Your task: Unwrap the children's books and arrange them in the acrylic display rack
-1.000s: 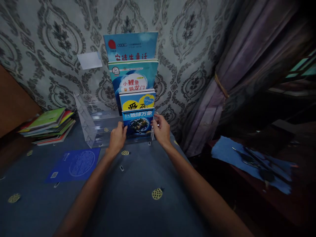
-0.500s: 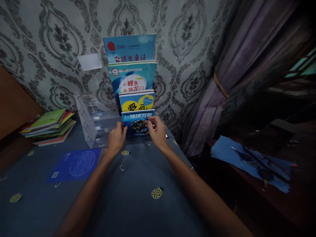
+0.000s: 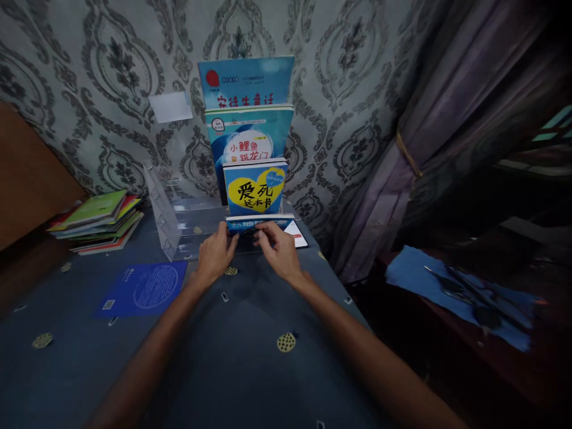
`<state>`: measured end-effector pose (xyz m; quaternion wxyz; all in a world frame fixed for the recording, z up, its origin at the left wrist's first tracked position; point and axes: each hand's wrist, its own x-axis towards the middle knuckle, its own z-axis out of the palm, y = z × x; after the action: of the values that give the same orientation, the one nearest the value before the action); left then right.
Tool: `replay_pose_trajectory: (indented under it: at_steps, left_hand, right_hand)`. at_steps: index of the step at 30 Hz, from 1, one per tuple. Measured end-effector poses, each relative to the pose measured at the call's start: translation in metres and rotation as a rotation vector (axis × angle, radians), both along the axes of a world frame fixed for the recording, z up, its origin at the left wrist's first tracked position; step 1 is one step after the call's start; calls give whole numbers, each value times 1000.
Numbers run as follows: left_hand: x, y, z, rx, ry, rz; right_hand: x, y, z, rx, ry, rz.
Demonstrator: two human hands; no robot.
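Observation:
A small dark-blue book (image 3: 243,225) with white title characters leans toward me at the front of a clear tiered stand (image 3: 163,223). My left hand (image 3: 215,255) is closed on its left edge. Bent fingers of my right hand (image 3: 280,253) grip its front near the right side; they cover most of the cover. Right behind stands a blue book with a yellow heart (image 3: 254,193). Farther back, on higher tiers, are a teal book (image 3: 281,128) with a white oval and a tall light-blue book (image 3: 245,77). A phone-like white screen (image 3: 298,235) shows at the right.
Left of the stand lies a blue booklet (image 3: 143,289), flat on the patterned cloth (image 3: 250,357). A stack of books (image 3: 100,214) sits farther left. Scissors (image 3: 451,286) rest on a blue cloth (image 3: 406,268) to the right, below a tied curtain (image 3: 384,179).
The front book has tipped toward me, uncovering more of the yellow-heart book behind it and the white screen at the right. Both hands have moved with it. The view has shifted slightly.

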<state>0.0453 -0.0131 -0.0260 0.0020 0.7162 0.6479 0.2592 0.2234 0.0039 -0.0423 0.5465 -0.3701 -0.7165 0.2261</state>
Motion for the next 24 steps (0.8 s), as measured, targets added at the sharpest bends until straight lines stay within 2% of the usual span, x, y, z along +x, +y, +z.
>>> replay_pose_trajectory:
  at_steps: [4, 7, 10, 13, 16, 20, 22, 24]
  left_hand:
    - [0, -6, 0, 9, -13, -23]
    - [-7, -14, -7, 66, -39, -68]
    - [-28, -31, -21, 104, 25, -102]
    - [-64, -56, -35, 83, 116, -74]
    - [-110, -79, -45, -17, 185, 47]
    - [-173, -96, -53, -162, 325, 374]
    - [-197, -99, -58, -227, 301, 539]
    - [-211, -101, -65, -320, 261, 601]
  right_hand:
    - [2, -7, -3, -31, 11, 24]
    - [3, -13, -7, -49, 12, 31]
    - [4, -21, -16, -63, -6, 37]
    - [5, -30, -29, -86, -64, 60]
    - [3, -38, -42, -118, -137, 87]
    - [-4, -44, -54, -135, -236, 146]
    - [-6, -47, -57, -135, -275, 176]
    - [-8, -49, -59, -132, -296, 198]
